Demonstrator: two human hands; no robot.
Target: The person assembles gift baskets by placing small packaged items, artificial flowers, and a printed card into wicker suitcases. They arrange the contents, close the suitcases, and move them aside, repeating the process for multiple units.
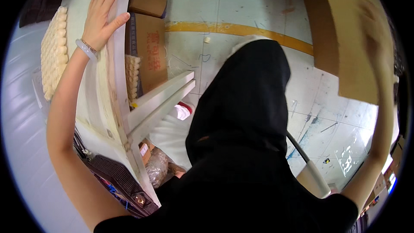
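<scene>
My left hand lies palm down on the edge of a white worktable, its fingers spread and nothing in them. A pale bracelet circles that wrist. Beside the forearm is a cream-coloured bumpy pad on the tabletop. Far to the right, my right hand is over a brown cardboard panel, which looks like the side or flap of a large box. Motion smears its fingers, so I cannot tell whether they press on the cardboard or hold anything.
Printed cardboard boxes stand beside the table, near its white frame bars. A dark woven basket is at the lower left. Scraps litter the tiled floor, crossed by a yellow stripe. A chair part shows beside my leg.
</scene>
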